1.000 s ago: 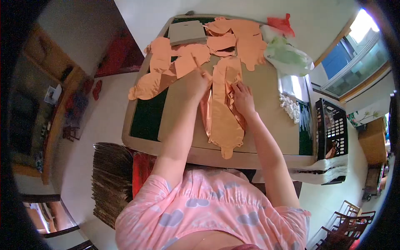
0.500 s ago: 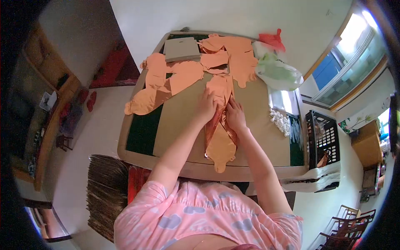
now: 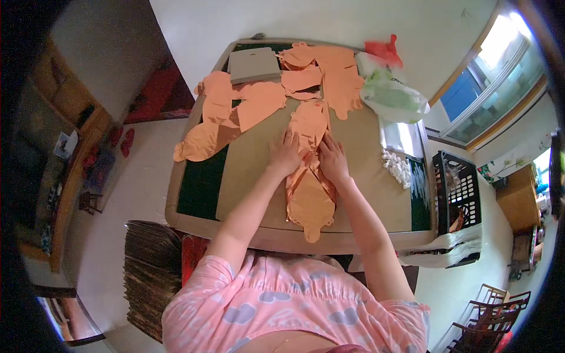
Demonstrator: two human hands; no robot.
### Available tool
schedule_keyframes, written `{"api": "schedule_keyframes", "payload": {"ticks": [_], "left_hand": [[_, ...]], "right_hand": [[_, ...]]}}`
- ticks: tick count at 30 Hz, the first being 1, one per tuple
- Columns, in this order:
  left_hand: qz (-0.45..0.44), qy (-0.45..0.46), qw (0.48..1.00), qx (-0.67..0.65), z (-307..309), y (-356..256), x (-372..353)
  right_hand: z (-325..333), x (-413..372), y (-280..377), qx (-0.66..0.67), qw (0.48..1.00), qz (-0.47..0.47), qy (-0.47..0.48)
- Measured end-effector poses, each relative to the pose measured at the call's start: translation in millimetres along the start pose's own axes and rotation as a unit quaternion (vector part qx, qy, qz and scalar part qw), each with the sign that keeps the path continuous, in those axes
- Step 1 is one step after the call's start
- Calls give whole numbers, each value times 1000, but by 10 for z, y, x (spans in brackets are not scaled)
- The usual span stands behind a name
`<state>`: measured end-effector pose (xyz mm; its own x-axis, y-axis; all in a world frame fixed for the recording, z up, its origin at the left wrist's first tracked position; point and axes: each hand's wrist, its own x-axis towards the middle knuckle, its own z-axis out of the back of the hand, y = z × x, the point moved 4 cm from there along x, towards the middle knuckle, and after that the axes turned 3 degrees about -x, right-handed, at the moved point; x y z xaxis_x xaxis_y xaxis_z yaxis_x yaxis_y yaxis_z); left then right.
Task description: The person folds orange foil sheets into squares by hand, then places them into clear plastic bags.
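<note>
Pressing down is what I see from the head view: both hands lie palm-down on a flat orange balloon [image 3: 310, 197] in the middle of the worktop [image 3: 247, 230]. The left hand [image 3: 286, 154] and right hand [image 3: 332, 160] sit side by side, almost touching, with fingers stretched out and nothing gripped between them. They rest on the foil where it bunches into a lengthwise crease.

I take the step in hand to be flattening or folding this balloon along its length. Any next move would call for keeping the crease pinned with one palm while the other smooths toward an end, because the foil looks springy and slippery.

The balloon is long and narrow. It runs from the middle of the worktop straight to the near edge, and its small neck pokes just over the rim. The far part lies smooth. The stretch by the hands is wrinkled and shiny, and the near part bulges wider. It lies on a tan sheet [image 3: 253, 176] that covers most of the green top.

More balloons [image 3: 259, 103] sprawl along the far edge and over the left edge. A grey box [image 3: 254, 63] sits on them at the far left corner. A green bag [image 3: 391, 97] sits at the far right corner, and white bits [image 3: 397, 167] lie near the right edge. A black crate [image 3: 456, 188] stands just beyond that edge.
</note>
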<state>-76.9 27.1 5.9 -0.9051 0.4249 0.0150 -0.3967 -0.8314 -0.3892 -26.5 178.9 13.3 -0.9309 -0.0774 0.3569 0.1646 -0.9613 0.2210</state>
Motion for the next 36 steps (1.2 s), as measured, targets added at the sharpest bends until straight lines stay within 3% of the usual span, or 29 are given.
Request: {"api": "schedule_keyframes", "payload": {"ticks": [2,5,8,12,15,18,20,23,26,29,36], "left_hand": [[14,21,998,56,193,-66,-83],[9,-4,1000,13,273,-152,-85],[-116,1,993,4,21,-200,4],[-123,-13,992,23,-119,-224,-44],[-118,-8,992,38,-133,-232,-57],[-114,0,992,55,-28,-286,-75],[-121,-20,991,61,-97,-251,-64],[-128,-98,987,-10,-138,-169,-29],[-129,-209,944,-220,-194,55,117],[-50,-134,989,-31,-114,171,133],[-56,-114,990,61,-6,211,31]], "right_hand": [[-16,12,-10,4,1000,-1,-5],[-48,22,-21,7,1000,-1,-6],[-56,8,-20,9,1000,-5,-4],[4,25,17,-6,1000,-2,2],[21,91,-76,93,996,-8,-12],[185,149,-92,196,976,-77,-56],[185,191,-21,84,995,4,-61],[5,186,-14,26,997,59,-43],[-79,231,-57,24,998,54,-15],[-78,172,-16,48,998,31,-1],[-24,213,4,35,998,46,-29]]}}
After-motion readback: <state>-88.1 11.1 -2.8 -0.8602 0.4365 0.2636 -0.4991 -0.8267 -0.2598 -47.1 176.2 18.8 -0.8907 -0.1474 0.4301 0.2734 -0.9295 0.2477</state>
